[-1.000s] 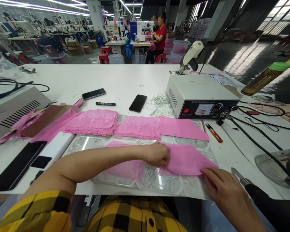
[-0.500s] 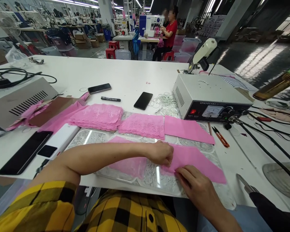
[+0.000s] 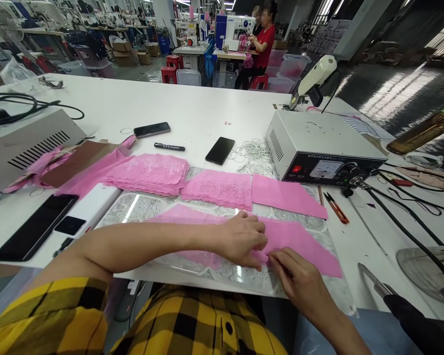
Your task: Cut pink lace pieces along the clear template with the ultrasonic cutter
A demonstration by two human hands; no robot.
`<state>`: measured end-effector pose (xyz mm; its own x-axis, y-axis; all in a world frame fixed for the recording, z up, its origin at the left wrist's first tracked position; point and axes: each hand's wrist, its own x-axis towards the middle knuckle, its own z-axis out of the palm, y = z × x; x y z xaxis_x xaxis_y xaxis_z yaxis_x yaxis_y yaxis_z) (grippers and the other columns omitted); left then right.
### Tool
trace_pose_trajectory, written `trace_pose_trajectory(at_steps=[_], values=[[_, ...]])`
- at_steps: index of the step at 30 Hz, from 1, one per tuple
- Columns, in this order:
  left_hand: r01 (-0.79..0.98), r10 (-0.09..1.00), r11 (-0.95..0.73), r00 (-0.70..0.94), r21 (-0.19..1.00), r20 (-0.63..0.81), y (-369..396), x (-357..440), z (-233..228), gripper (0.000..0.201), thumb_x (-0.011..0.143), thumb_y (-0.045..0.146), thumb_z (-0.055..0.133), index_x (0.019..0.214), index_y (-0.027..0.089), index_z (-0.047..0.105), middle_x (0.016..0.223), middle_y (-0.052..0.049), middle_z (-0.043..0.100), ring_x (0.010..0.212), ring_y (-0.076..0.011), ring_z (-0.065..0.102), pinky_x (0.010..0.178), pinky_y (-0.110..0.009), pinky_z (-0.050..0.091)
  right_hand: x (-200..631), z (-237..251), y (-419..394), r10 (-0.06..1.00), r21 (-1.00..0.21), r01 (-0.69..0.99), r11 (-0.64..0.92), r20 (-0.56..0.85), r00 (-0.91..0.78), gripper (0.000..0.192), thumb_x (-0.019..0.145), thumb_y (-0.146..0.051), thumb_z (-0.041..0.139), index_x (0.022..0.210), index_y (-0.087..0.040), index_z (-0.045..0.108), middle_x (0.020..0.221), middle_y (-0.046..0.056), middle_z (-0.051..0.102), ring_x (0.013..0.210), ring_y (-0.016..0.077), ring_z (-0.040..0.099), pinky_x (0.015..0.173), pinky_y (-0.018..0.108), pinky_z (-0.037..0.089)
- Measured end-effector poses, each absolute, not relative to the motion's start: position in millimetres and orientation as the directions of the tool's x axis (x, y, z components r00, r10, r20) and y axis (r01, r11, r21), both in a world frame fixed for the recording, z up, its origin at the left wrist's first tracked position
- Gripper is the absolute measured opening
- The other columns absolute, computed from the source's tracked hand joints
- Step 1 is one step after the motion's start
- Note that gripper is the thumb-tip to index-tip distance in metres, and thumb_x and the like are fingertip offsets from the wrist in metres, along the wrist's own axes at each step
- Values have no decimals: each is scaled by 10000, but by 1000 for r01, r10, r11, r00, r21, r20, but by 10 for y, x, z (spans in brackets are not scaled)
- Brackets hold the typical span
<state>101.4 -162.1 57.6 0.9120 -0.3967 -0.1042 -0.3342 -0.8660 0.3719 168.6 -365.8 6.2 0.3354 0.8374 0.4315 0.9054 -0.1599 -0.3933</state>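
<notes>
The left hand (image 3: 244, 239) and right hand (image 3: 298, 281) meet at lower centre of the frame, fingers (image 3: 261, 242) curled and pinching the near edge of a pink fabric piece (image 3: 303, 244) lying flat on a clear mat (image 3: 140, 207); behind it sit pink lace stacks (image 3: 151, 172); at right stands a white machine (image 3: 318, 148) on the counter (image 3: 192, 111).
</notes>
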Motion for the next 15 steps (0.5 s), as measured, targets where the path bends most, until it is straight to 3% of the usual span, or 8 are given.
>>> trace_pose_trajectory(at_steps=[3,5,10,15], values=[[-397,-407,-894,913,208,-8,-1699,877,515,449,764,536,747,900,119,655,999,-107,630,918,-262,547,814,-413,390,1680,62,-3653,839,-397,901,-174,420,347,191,967,-197,462,855,-204,617,734,14,629,618,110,598,560,212,462],[-400,-400,-905,916,146,35,-1735,818,465,392,805,496,705,884,118,639,987,-106,623,905,-254,532,813,-413,381,1676,62,-3652,845,-401,897,-184,402,352,204,971,-198,449,846,-206,610,736,16,627,621,111,596,566,214,464],[-398,-385,-916,909,58,157,-1756,761,349,166,889,292,592,825,140,607,945,-85,603,882,-222,500,839,-404,366,1673,57,-3653,844,-401,900,-169,413,342,183,967,-176,455,854,-201,597,736,11,615,623,107,581,562,214,452],[-426,-411,-905,884,18,221,-1743,752,284,141,888,138,542,753,148,577,907,-68,597,843,-196,490,824,-383,356,1670,50,-3651,837,-397,904,-160,430,337,146,956,-155,485,859,-199,586,729,-3,596,616,99,563,562,213,437]])
